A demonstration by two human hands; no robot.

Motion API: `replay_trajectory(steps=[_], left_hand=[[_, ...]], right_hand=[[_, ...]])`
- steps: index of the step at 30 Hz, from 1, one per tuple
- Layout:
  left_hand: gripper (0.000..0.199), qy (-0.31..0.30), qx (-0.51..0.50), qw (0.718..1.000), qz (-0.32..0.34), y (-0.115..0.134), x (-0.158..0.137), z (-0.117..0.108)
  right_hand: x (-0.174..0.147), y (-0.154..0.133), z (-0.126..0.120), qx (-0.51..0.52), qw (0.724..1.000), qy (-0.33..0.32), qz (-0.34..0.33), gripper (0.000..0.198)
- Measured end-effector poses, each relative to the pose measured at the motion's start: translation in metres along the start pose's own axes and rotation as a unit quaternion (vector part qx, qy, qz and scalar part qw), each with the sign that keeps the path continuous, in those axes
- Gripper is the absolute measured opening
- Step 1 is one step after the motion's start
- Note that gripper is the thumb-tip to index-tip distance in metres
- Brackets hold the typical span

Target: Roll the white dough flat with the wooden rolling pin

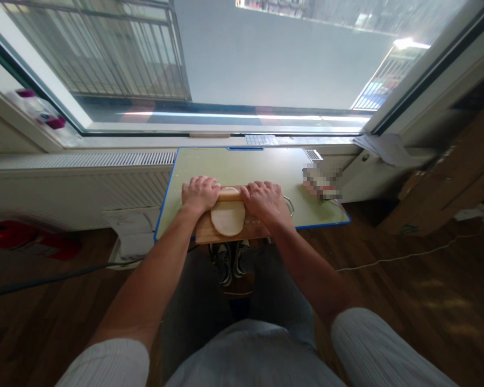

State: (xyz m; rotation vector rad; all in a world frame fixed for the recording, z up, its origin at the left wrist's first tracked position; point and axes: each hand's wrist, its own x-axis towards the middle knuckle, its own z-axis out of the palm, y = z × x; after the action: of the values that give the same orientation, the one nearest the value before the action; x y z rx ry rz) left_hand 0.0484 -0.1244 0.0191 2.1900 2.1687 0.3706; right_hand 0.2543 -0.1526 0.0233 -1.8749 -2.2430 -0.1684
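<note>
Both ends of a wooden rolling pin (229, 196) are gripped, one by my left hand (200, 192) and the other by my right hand (263, 199). Only the pin's middle shows between them; my closed fingers cover the rest. It lies across the far part of a flattened, pale round of dough (228, 219), which spreads toward me. Beneath the dough is a brown wooden board (254, 231). A curved metal handle (289, 205) sticks out at the board's right side, beyond my right hand.
The board rests on a small light-green table (210, 161) with a blue edge. A partly blurred-out box (318, 185) stands at its right. Behind are a radiator (145, 159) and a window sill. A red object (32, 239) is at left, a large cardboard box (431, 177) at right.
</note>
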Motion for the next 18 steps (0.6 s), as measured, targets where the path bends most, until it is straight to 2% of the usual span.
replay_trajectory(steps=[10,18], left_hand=[[0.048,0.039,-0.009,0.999,0.037,-0.002,-0.027,0.002],[0.05,0.041,-0.016,0.998,0.047,-0.002,-0.046,0.003]], right_hand=[[-0.024,-0.002,0.007,0.099,0.993,0.02,0.058,0.054],[-0.04,-0.002,0.011,0.11,0.991,0.001,0.076,0.06]])
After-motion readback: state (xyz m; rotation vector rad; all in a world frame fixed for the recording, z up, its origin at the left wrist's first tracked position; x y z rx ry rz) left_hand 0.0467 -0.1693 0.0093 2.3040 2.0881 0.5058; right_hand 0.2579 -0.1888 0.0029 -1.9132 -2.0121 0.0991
